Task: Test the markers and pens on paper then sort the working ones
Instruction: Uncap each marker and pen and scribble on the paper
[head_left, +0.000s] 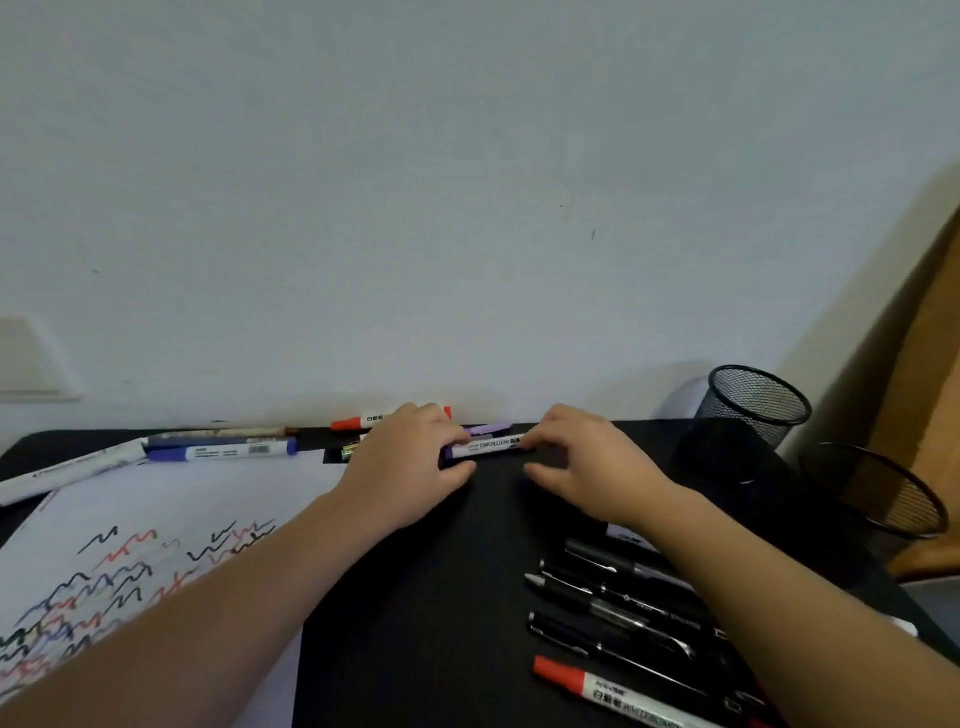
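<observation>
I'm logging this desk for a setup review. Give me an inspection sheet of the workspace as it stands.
Surface: black desk against a white wall.
Job's things: paper covered in scribbles at left; whiteboard marker held between both hands; blue marker behind the paper; row of black pens and a red marker at right; two mesh cups.
Clutter: red marker and purple pen by the wall.
Grippers: left hand and right hand each pinch an end of the whiteboard marker.
Cables: nothing seen.
Surroundings: wooden panel at right.
</observation>
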